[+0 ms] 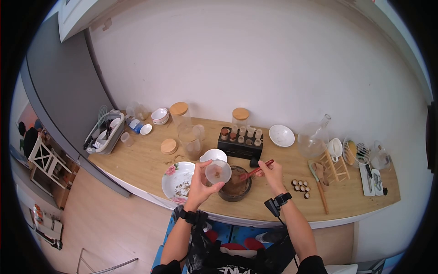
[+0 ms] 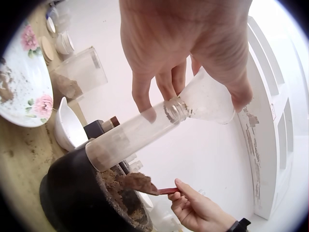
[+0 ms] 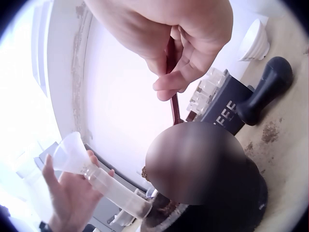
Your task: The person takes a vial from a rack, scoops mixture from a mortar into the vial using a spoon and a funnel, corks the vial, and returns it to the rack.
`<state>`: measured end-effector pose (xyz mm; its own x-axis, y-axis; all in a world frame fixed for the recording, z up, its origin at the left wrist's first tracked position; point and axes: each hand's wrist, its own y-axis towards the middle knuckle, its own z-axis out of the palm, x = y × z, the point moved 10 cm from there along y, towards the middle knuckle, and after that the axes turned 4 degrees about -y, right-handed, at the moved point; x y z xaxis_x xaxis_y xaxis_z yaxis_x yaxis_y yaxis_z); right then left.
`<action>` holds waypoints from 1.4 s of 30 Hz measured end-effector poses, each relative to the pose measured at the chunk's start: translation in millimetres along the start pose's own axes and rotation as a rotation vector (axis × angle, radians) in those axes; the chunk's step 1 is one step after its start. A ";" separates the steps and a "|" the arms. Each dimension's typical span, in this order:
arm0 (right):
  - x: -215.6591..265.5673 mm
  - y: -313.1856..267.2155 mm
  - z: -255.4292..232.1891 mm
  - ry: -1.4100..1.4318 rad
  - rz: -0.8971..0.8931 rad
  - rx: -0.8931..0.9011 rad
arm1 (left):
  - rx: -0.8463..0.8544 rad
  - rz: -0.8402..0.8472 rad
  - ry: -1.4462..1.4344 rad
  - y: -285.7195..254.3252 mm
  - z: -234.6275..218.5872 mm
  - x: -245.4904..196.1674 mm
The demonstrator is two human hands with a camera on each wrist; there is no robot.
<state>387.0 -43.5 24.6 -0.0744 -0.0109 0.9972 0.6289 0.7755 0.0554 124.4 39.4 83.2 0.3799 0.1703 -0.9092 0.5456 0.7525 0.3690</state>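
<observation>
My left hand [image 1: 200,185] grips a clear tube [image 2: 130,137] with a translucent funnel [image 2: 207,101] in its mouth; brownish material shows at the tube's lower end. The tube slants beside the dark mortar [image 2: 72,188], its bottom near the rim. With thumb and fingers my right hand [image 1: 272,176] pinches the handle of a red spoon [image 1: 246,176], its bowl heaped with brown powder [image 2: 137,183] over the mortar. More brown powder lies inside the mortar. In the right wrist view a blurred patch hides the spoon's bowl.
Left of the mortar is a floral plate [image 1: 169,186] with crumbs; behind stand a white bowl [image 1: 213,155] and a black rack [image 1: 237,150] of small vials. A black pestle [image 3: 268,89] lies beside the rack. Small cups [image 1: 299,187] and wooden utensils [image 1: 322,196] are on the right.
</observation>
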 end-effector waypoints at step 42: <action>140.7 -14.2 70.6 0.037 -0.181 0.240 | 0.034 -0.035 0.055 6.0 5.7 -0.8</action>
<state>312.9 -11.4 160.5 -0.1376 -0.1825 0.9735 0.4071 0.8856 0.2236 131.7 40.2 87.3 0.3192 0.1797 -0.9305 0.5831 0.7368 0.3423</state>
